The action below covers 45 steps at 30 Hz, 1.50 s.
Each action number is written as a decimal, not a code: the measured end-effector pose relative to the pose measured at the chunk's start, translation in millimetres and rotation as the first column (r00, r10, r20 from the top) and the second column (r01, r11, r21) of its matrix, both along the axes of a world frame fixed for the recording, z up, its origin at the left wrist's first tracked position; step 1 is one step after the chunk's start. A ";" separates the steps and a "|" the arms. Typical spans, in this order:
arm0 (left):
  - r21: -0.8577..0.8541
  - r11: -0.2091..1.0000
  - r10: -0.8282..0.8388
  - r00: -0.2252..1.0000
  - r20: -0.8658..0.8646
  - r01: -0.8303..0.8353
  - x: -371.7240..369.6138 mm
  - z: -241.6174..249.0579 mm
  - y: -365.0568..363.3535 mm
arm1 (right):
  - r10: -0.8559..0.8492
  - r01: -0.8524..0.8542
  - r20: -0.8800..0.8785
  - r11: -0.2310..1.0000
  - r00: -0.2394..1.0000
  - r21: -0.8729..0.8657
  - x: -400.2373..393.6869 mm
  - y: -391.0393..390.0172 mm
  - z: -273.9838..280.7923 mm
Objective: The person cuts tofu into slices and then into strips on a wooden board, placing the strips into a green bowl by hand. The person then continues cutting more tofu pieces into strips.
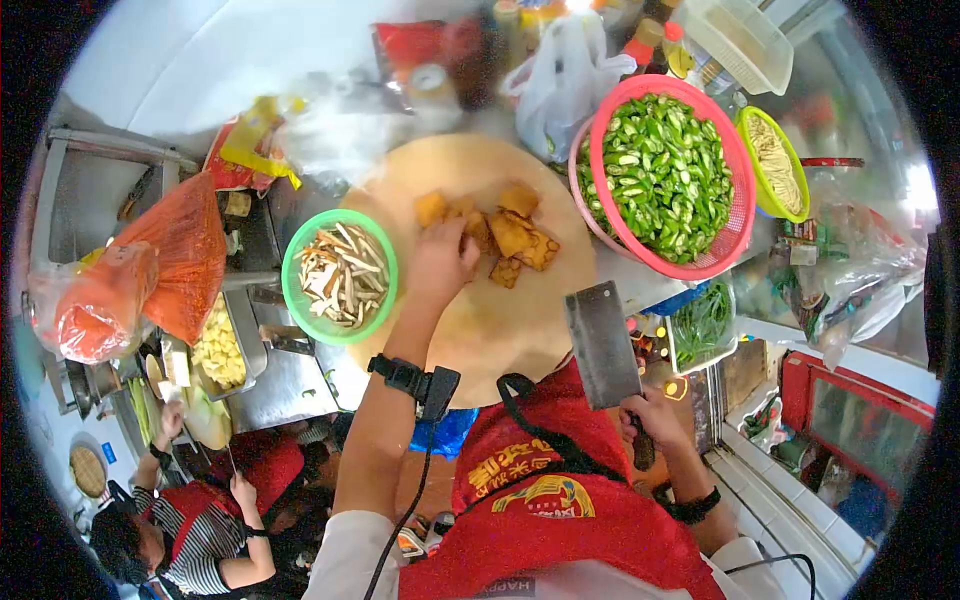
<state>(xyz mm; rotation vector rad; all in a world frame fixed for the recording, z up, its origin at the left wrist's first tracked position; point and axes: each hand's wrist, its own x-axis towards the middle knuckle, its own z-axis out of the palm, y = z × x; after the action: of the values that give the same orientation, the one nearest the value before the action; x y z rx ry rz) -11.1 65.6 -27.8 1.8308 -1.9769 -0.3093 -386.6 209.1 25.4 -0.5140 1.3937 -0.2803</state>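
On the round cutting board (480, 335) lie several golden-brown pieces of fried tofu (515, 235). My left hand (445, 258) reaches onto the board from below, its fingers curled at the left side of this pile. The hand partly covers the fingertips and the pieces under them. A cleaver (604, 345) is in my right hand (655, 420), gripped by its dark handle. Its broad blade points up and sits near the board's lower right edge, apart from the tofu.
A green bowl of pale sliced strips (340, 275) stands left of the board. To the right are a pink basket of sliced green peppers (670, 180) and a yellow-green basket of pale shreds (775, 165). A co-worker (215, 510) works with a knife at lower left.
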 end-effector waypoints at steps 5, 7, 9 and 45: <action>-0.251 0.963 0.134 0.982 0.135 -0.097 3.5 -1.2 -2.2 | 0.085 -0.087 -0.032 0.995 0.996 -0.054 -0.2 -1.0 2.3; -0.297 0.932 0.251 0.961 0.119 -0.207 -8.5 15.7 -5.9 | 0.093 -0.095 -0.046 0.995 0.995 -0.042 -3.4 0.2 -2.6; -0.340 0.887 0.363 0.927 0.095 -0.313 -19.9 20.2 -10.0 | 0.099 -0.101 -0.063 0.994 0.993 -0.031 -4.8 0.4 -4.0; 0.569 0.729 0.601 0.753 -0.266 -0.381 3.8 15.8 170.2 | 0.694 -0.733 -0.242 0.608 0.678 -0.305 48.2 -43.9 -3.2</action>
<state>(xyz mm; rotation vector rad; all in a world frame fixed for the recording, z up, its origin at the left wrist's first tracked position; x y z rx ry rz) -7.2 235.8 -12.0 2.2635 -1.0765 -1.0135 -338.4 165.2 22.2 -1.3928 1.1125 0.1511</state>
